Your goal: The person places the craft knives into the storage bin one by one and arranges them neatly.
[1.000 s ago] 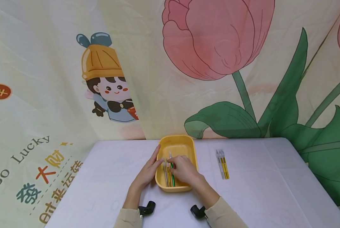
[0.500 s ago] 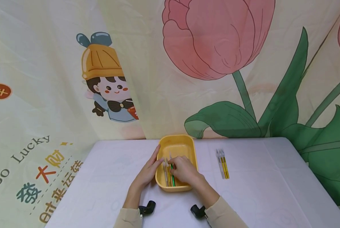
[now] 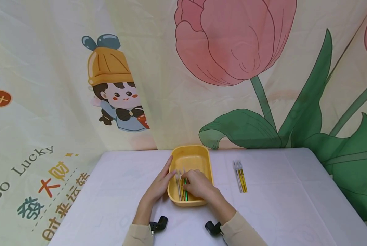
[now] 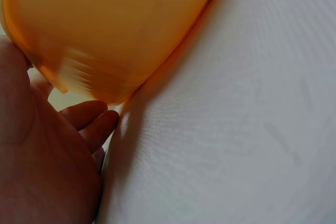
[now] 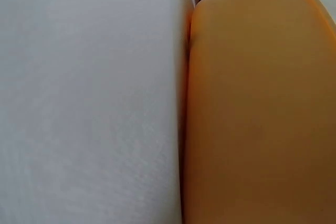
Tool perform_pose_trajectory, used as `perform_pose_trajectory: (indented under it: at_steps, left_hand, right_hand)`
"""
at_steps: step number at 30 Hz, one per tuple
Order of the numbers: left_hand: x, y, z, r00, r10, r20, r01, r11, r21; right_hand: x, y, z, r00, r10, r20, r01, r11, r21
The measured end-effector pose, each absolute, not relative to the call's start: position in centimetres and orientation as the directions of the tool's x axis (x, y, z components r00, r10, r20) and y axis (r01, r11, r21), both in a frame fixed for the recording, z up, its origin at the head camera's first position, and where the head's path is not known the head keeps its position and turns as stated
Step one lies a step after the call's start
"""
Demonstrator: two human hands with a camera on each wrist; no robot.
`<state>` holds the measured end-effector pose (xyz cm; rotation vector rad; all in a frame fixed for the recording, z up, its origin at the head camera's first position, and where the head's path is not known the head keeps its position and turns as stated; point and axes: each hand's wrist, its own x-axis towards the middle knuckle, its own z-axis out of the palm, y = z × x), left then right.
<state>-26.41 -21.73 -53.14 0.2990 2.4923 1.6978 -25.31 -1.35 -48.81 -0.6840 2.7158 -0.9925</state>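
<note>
A yellow plastic tray (image 3: 192, 203) stands on the white table. Along its left side my left hand (image 3: 159, 184) grips the wall, thumb over the rim and fingers along the outside; the left wrist view shows those fingers (image 4: 100, 129) against the tray's underside corner. Inside the tray lie slim silver and gold pens (image 3: 180, 191), side by side at the left. My right hand (image 3: 198, 182) reaches in and pinches a green pen (image 3: 186, 194) beside them. Its fingertips are partly hidden. In the right wrist view, the tray's outer wall (image 5: 257, 103) blocks the right hand's work.
Several silver and gold pens (image 3: 240, 177) lie together on the tablecloth (image 3: 288, 198) to the right of the tray. Behind the table hangs a printed cloth backdrop (image 3: 171, 102). A black wrist camera (image 3: 159, 223) sits at the left wrist, another black camera (image 3: 213, 228) at the right.
My right hand has shifted slightly toward me within the tray, and the green pen's tip has lowered with it. My left hand and the tray stay put.
</note>
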Motion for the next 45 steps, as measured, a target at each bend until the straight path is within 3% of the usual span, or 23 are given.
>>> perform_pose_trajectory:
  at_steps: [21, 45]
  left_hand:
    - [-26.42, -21.68, -52.95, -0.976, 0.218, 0.013, 0.094, 0.365, 0.926]
    - [-26.39, -21.50, -52.98, -0.977, 0.213, 0.016, 0.095, 0.362, 0.927]
  right_hand:
    - [-25.55, -1.42, -49.01, -0.849, -0.528, -0.011, -0.422, 0.691, -0.587]
    - [-25.41, -1.20, -49.09, -0.876, -0.482, 0.004, -0.378, 0.682, -0.627]
